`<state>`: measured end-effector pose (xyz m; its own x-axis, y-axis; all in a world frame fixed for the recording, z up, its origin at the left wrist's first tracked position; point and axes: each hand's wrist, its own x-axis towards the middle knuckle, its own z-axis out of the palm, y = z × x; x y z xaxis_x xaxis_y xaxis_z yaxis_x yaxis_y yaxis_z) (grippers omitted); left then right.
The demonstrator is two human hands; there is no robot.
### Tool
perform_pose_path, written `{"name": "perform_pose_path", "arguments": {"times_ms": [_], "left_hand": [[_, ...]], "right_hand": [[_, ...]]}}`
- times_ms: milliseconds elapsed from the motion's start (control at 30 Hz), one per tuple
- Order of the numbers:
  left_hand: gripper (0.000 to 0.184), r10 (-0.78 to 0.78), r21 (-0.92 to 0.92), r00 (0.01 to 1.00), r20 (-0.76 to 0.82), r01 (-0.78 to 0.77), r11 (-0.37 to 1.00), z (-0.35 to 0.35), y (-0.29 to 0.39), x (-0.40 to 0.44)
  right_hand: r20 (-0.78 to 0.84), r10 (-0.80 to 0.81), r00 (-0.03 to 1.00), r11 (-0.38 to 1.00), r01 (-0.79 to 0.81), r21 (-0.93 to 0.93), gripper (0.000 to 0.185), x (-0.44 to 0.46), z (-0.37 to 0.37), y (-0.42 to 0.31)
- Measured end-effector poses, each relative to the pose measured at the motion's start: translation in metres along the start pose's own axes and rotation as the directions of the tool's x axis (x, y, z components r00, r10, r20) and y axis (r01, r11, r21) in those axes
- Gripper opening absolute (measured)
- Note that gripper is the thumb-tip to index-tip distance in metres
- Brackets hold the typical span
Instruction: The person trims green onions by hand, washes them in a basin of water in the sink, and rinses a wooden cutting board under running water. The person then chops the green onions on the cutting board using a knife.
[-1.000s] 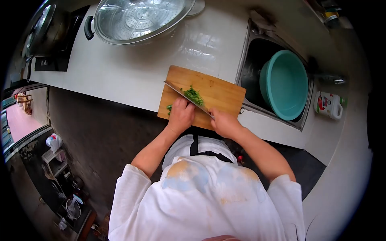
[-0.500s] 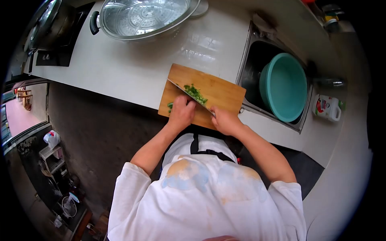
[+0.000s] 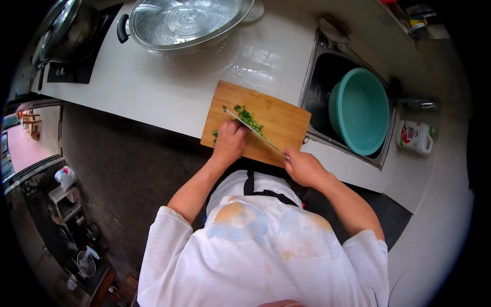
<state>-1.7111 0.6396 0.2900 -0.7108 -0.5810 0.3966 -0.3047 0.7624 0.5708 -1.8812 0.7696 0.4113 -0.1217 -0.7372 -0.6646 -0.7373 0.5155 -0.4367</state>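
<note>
A wooden cutting board (image 3: 281, 117) lies at the counter's front edge. Chopped greens (image 3: 250, 118) are heaped on it, on the far side of a long knife (image 3: 261, 134). My right hand (image 3: 306, 168) is closed around the knife's handle, past the board's near edge. On the board's left part, my left hand (image 3: 229, 140) has its fingers curled down close to the blade, on a bunch of greens whose uncut ends (image 3: 215, 134) stick out at its left. The rest of the bunch is hidden under the fingers.
A teal basin (image 3: 362, 111) is tilted in the sink (image 3: 318, 77) at the right. A large steamer pan (image 3: 186, 20) stands at the back of the counter (image 3: 153, 87). On the far left is a pot (image 3: 76, 33) on a stove. A white jug (image 3: 415, 136) stands right of the sink.
My right hand has moved right and toward me, drawing the knife along with it. My left hand stays nearly in place on the greens.
</note>
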Motion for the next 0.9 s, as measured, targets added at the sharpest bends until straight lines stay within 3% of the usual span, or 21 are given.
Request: {"name": "perform_pose_path", "arguments": {"times_ms": [100, 167, 500, 600, 733, 800, 900], "left_hand": [[0.025, -0.008, -0.021, 1.000, 0.006, 0.008, 1.000, 0.000, 0.000, -0.004], [0.024, -0.011, -0.004, 1.000, 0.006, 0.011, 1.000, 0.000, -0.004, 0.001], [0.016, 0.006, -0.046, 0.999, -0.038, -0.008, 0.999, -0.002, 0.000, -0.001], [0.016, -0.013, -0.033, 0.999, -0.046, 0.011, 0.999, 0.000, -0.002, 0.001], [0.014, 0.010, -0.039, 0.999, -0.040, -0.011, 0.999, -0.002, 0.000, 0.000], [0.014, 0.010, -0.020, 1.000, -0.019, -0.010, 1.000, -0.001, -0.002, -0.003], [0.014, -0.006, -0.056, 1.000, -0.025, 0.005, 0.998, 0.000, 0.001, -0.005]], "right_hand": [[0.022, -0.009, 1.000, 1.000, 0.009, 0.005, 0.028, 0.028, 0.020, 0.005], [-0.081, -0.133, 0.988, 0.991, 0.133, -0.007, 0.027, 0.049, 0.032, 0.007], [-0.033, -0.073, 0.997, 0.997, 0.073, 0.014, 0.024, 0.023, 0.020, 0.001], [-0.063, -0.097, 0.993, 0.994, 0.094, -0.047, 0.024, 0.061, 0.033, -0.004], [-0.168, -0.173, 0.971, 0.985, 0.172, -0.017, 0.023, 0.041, 0.016, -0.006], [-0.051, -0.082, 0.995, 0.996, 0.081, -0.025, 0.023, 0.019, 0.002, -0.014], [-0.024, -0.110, 0.994, 0.994, 0.111, 0.020, 0.024, 0.036, 0.014, -0.001]]}}
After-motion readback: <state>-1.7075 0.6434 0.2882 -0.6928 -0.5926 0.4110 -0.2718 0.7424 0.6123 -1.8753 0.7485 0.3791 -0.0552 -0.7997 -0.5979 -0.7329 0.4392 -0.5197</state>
